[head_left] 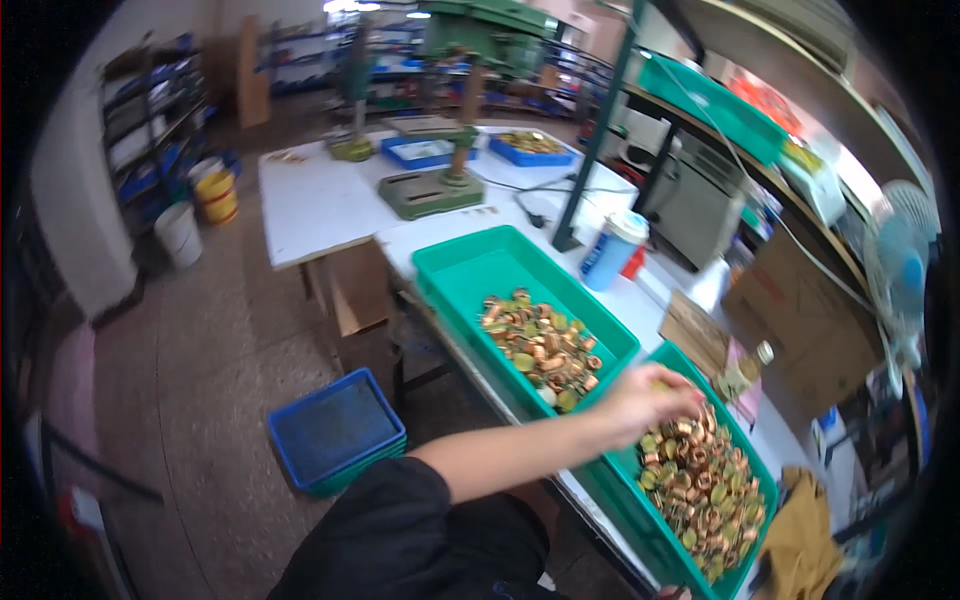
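My left hand (655,403) reaches across from a black sleeve and hovers over the upper end of the right green bin (765,465). Its fingers are curled together and slightly blurred; what they hold, if anything, I cannot make out. Below it, that bin is heaped with small copper-coloured and yellowish metal fittings (705,490). The left green bin (455,262) has a smaller pile of similar fittings (540,345) at its near end, with bare bottom beyond. At the lower edge, a sliver of what looks like my right hand (675,593) shows, its fingers mostly hidden.
Blue and green stacked trays (335,425) stand on the floor at left. A green drill press base (430,192) and blue trays (530,150) are farther along the white table. A blue-and-white cup (613,250), a bottle (745,372), brown cloth (803,540) and a fan (900,260) lie rightward.
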